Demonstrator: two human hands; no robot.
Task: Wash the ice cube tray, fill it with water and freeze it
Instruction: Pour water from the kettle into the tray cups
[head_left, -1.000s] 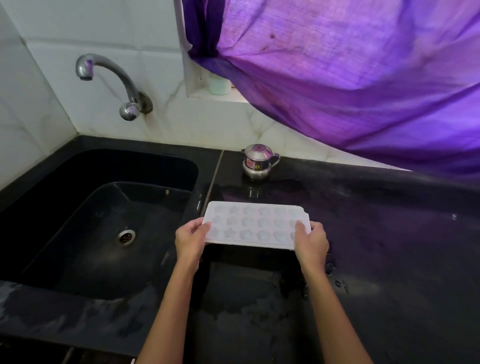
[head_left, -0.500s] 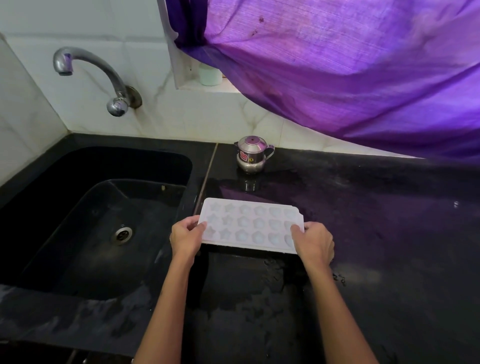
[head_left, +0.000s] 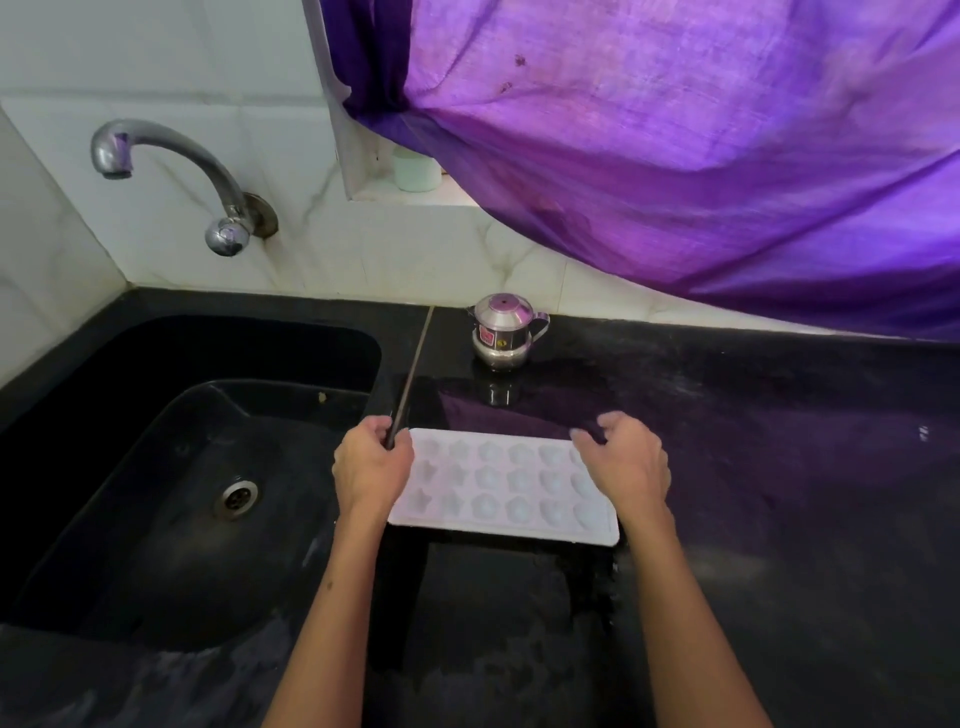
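- Where the white tiled wall meets the black desk (head_left: 779, 467), a chrome tap (head_left: 171, 166) curves out over the black sink (head_left: 156, 467); no water shows at its spout, and the basin holds only a metal drain (head_left: 239, 498).
- Left hand (head_left: 371, 467): it sits at the left end of the ice cube tray (head_left: 498, 486), fingers curled over that edge; how firmly it holds cannot be told.
- Ice cube tray: white, lying on the wet desk just right of the sink, with star- and shell-like cups whose contents cannot be made out.
- Right hand (head_left: 626, 462): above the tray's right end, fingers loosely curled and blurred, gripping nothing visible.
- Behind the tray, a small lidded steel pot (head_left: 503, 332) bears a red sticker, its writing too small to read.
- On the window ledge stands a pale cup (head_left: 415, 169), half hidden by the purple curtain (head_left: 701, 156).
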